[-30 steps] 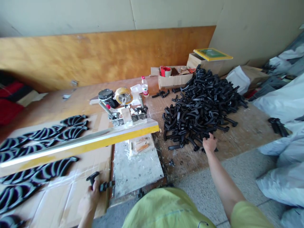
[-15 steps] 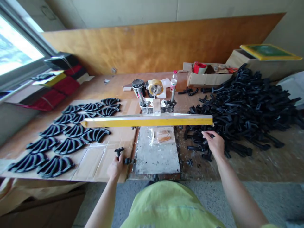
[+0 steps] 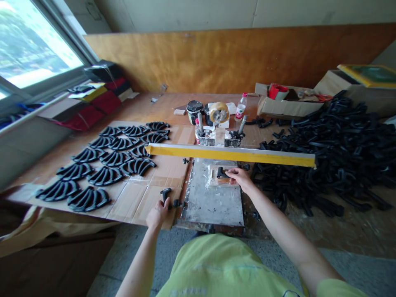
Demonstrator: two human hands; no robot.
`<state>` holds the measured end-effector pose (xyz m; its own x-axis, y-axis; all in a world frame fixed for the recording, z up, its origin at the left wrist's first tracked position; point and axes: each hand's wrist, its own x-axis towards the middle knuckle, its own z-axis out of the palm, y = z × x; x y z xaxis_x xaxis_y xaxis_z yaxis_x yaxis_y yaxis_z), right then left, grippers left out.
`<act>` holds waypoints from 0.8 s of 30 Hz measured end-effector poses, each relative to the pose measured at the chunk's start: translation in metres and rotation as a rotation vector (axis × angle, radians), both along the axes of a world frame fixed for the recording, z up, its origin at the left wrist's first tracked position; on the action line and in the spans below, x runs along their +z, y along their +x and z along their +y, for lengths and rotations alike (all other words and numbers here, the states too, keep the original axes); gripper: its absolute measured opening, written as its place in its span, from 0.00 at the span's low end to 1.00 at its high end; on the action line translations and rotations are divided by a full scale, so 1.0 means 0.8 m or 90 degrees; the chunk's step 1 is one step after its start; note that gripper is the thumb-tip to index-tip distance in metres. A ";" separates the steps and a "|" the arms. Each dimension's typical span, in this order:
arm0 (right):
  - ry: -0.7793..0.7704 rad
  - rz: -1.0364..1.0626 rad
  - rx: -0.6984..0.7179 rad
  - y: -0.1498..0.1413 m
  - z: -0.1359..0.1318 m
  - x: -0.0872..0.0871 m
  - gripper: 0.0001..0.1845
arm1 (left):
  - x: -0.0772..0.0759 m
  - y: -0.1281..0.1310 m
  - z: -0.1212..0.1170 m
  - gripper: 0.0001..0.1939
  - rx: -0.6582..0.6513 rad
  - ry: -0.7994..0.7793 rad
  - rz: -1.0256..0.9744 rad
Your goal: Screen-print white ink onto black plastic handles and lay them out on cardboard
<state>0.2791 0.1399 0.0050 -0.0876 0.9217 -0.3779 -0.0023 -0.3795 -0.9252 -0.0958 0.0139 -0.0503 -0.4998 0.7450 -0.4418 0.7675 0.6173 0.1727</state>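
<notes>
My left hand (image 3: 158, 212) grips a black curved plastic handle (image 3: 166, 193) standing on the cardboard sheet (image 3: 139, 198), beside the metal plate (image 3: 213, 202) of the small press. My right hand (image 3: 239, 178) holds another black handle piece (image 3: 222, 173) on the wooden jig at the plate's far end, under the raised yellow-edged screen frame (image 3: 230, 154). A big heap of black plastic handles (image 3: 334, 144) lies to the right of the press.
Rows of fanned black handles (image 3: 107, 165) lie on the cardboard at left. Behind the press stand a black can (image 3: 194, 110), a tape roll (image 3: 219, 112) and a small bottle (image 3: 240, 111). Cardboard boxes (image 3: 287, 105) sit at back right. A window (image 3: 34, 57) is at left.
My right hand has left the heap with a black piece and moved left onto the jig under the yellow frame. My left hand stays on its handle. The view swung left.
</notes>
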 end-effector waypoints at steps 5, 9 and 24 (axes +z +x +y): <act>0.130 -0.273 0.153 0.007 0.002 -0.009 0.16 | 0.018 -0.012 -0.006 0.38 0.062 -0.007 0.026; 0.346 -0.540 0.188 0.006 -0.013 -0.006 0.14 | 0.046 -0.010 0.014 0.32 0.038 0.107 0.017; 0.602 -0.672 0.383 -0.032 -0.021 -0.010 0.27 | 0.260 0.156 0.142 0.28 0.025 0.632 -0.812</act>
